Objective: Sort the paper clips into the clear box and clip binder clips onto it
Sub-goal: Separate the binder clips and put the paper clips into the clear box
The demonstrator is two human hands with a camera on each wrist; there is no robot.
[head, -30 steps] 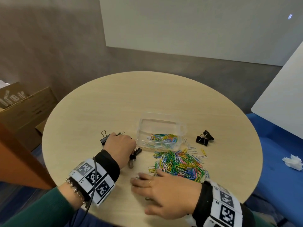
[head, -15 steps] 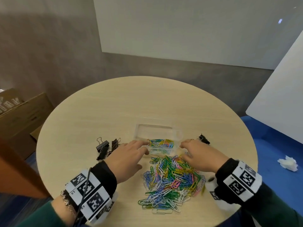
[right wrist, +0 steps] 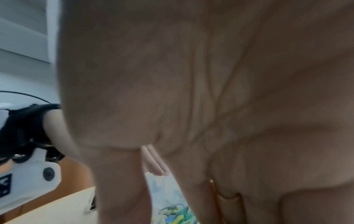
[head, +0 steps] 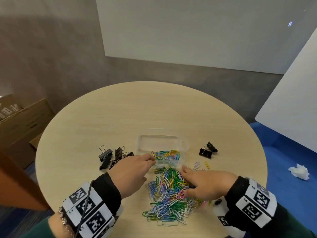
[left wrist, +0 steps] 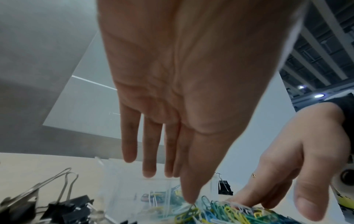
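Observation:
A clear box (head: 181,143) sits mid-table with some coloured paper clips (head: 167,155) in its near end. A big pile of paper clips (head: 164,196) lies just in front of it. My left hand (head: 137,166) reaches to the box's near left corner with straight fingers. In the left wrist view the left hand (left wrist: 172,174) holds nothing, and its thumb tip touches clips (left wrist: 220,210). My right hand (head: 197,179) lies flat on the pile's right side. Black binder clips (head: 111,157) lie left of the box, and two more binder clips (head: 207,150) lie to its right.
The round wooden table (head: 137,109) has bare surface behind the box. A few stray clips (head: 200,164) lie by the box's right corner. A cardboard box (head: 20,121) stands on the floor at left. A crumpled tissue (head: 299,171) lies on a blue surface at right.
My left hand left the binder clips and reached to the box's near left corner. My right hand went up to the box's right end, then drew back onto the pile.

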